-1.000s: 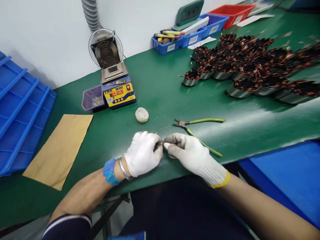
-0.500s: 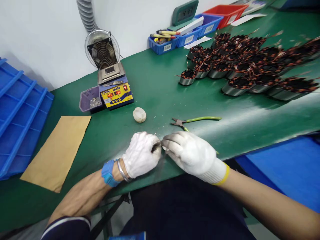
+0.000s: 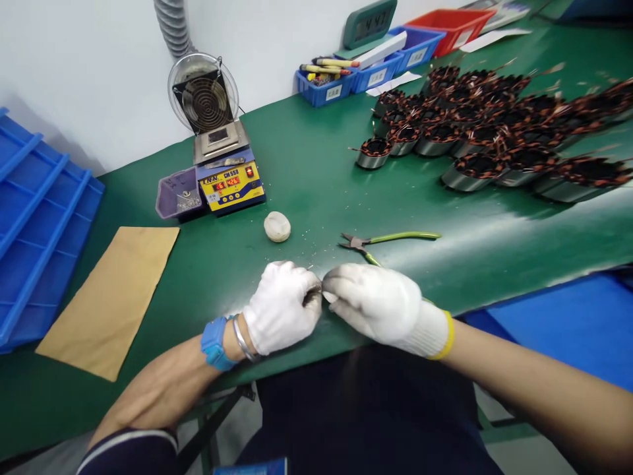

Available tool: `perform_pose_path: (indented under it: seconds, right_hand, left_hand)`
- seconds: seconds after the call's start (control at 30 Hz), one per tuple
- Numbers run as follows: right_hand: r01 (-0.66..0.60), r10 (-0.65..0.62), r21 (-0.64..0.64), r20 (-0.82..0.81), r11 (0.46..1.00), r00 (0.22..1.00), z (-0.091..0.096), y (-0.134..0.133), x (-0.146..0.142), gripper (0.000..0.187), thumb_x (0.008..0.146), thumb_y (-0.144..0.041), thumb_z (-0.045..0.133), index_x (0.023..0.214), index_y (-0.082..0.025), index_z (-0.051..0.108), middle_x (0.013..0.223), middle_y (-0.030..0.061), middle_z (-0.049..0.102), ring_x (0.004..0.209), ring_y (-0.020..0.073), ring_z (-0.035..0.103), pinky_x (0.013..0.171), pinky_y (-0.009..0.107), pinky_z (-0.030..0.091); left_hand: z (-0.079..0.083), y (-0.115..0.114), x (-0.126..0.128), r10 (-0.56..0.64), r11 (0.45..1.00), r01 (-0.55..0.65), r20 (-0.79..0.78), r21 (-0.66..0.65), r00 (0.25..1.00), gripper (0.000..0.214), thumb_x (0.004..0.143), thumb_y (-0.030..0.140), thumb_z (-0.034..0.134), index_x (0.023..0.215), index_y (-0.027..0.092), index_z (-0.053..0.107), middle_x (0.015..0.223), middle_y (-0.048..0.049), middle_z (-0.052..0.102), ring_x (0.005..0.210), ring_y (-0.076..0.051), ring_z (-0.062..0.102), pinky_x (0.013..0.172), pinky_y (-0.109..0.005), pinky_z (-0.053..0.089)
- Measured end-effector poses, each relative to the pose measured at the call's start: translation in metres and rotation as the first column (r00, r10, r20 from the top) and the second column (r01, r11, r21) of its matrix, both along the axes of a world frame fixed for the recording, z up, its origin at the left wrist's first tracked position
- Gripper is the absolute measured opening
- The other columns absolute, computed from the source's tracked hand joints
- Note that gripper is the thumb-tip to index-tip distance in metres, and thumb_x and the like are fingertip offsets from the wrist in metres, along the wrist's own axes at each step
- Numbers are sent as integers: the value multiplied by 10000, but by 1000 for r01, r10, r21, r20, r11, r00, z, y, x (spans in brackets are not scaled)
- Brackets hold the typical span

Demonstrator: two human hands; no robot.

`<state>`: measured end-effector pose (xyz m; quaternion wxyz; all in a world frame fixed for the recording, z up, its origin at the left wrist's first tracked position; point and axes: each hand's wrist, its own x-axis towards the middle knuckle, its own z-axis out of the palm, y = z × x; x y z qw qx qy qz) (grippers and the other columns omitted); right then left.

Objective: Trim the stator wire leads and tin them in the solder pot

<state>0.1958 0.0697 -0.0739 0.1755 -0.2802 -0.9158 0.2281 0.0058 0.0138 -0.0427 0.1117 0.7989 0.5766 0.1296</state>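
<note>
Both my hands wear white gloves and meet fingertip to fingertip near the table's front edge. My left hand (image 3: 285,307) is closed, its thumb pressed to the curled fingers. My right hand (image 3: 376,300) pinches at the same spot; whatever lies between the fingertips is too small or hidden to name. Just beyond my right hand lie green-handled cutting pliers (image 3: 363,243), jaws apart. A small round white dish (image 3: 277,227) sits beyond my left hand, with tiny pale bits scattered on the green table (image 3: 316,191) around it.
At the back left stands a yellow-fronted soldering pot (image 3: 233,187) with a fan, beside a purple bin (image 3: 171,194). Several copper-wound stators (image 3: 373,153) fill the right. Brown cardboard (image 3: 113,297) and a blue crate (image 3: 39,231) lie left. Blue bins (image 3: 324,92) and a red bin (image 3: 452,30) line the wall.
My hands stay joined at the fingertips. My right hand has tilted slightly, its wrist a little higher, and the whole view has shifted a touch.
</note>
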Motion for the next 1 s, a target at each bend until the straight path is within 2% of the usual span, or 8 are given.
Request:
perform_pose_path:
  seconds: [0.17, 0.3, 0.43, 0.53, 0.67, 0.8, 0.87, 1.0]
  right_hand:
    - [83, -149, -674, -41, 734, 988, 0, -4, -9, 251, 939, -332, 425, 818, -193, 595, 601, 2, 614, 491, 149, 570, 502, 269, 463]
    - [-6, 6, -4, 43, 1000, 999, 6, 9, 9, 248, 901, -289, 530, 1046, -196, 709, 970, 107, 741, 819, 230, 674, 709, 341, 518]
    - [-274, 244, 286, 136, 918, 960, 10, 17, 12, 307, 921, -166, 461, 1094, -196, 712, 1044, 145, 739, 861, 252, 666, 773, 391, 500]
    - [-71, 73, -80, 13, 994, 997, 8, 10, 0, 223, 924, -269, 467, 931, -185, 674, 841, 97, 716, 715, 213, 649, 670, 343, 497]
    - [69, -102, -644, -13, 762, 995, 6, 1, -9, 245, 942, -317, 403, 812, -203, 577, 604, -1, 608, 496, 150, 566, 520, 277, 460]
    - [52, -51, -50, 26, 997, 998, 4, 5, 3, 191, 879, -310, 559, 959, -186, 680, 904, 105, 736, 743, 223, 673, 652, 327, 496]
    - [-67, 48, 263, 79, 962, 996, 2, 7, 9, 227, 904, -241, 531, 1037, -180, 704, 1031, 148, 743, 827, 251, 680, 705, 354, 493]
    - [-60, 54, 91, 65, 994, 996, 1, 3, 3, 224, 922, -226, 476, 952, -179, 693, 932, 121, 740, 763, 223, 663, 693, 336, 489]
  left_hand:
    - [2, -1, 0, -8, 1000, 8, -10, -9, 1000, 134, 866, 202, 544, 754, 209, 617, 774, -31, 669, 806, -213, 594, 808, -370, 448]
    - [4, 0, 1, -17, 999, 17, 3, -36, 1000, 149, 872, 197, 542, 754, 215, 632, 761, -30, 668, 788, -212, 592, 782, -365, 445]
    - [3, 0, 0, -19, 1000, 19, -20, -12, 1000, 140, 871, 199, 546, 761, 214, 630, 756, -34, 657, 787, -212, 586, 778, -364, 441]
    - [-1, -1, -1, -25, 1000, 26, -19, 10, 999, 143, 870, 202, 541, 749, 212, 616, 753, -33, 650, 783, -211, 582, 777, -364, 438]
    - [-2, -2, -1, -37, 999, 37, 8, 36, 999, 146, 872, 200, 535, 756, 207, 623, 761, -36, 652, 794, -213, 587, 792, -364, 437]
    - [0, -1, 0, -41, 999, 40, 26, 22, 999, 136, 856, 185, 541, 747, 207, 620, 748, -32, 655, 770, -208, 582, 773, -360, 433]
    - [0, -1, 0, -37, 999, 36, 17, 33, 999, 147, 854, 182, 536, 731, 207, 612, 736, -33, 650, 753, -207, 576, 761, -362, 429]
    - [-2, -2, 0, -40, 998, 40, 3, 48, 999, 149, 854, 178, 532, 729, 210, 605, 733, -31, 641, 763, -207, 573, 776, -363, 430]
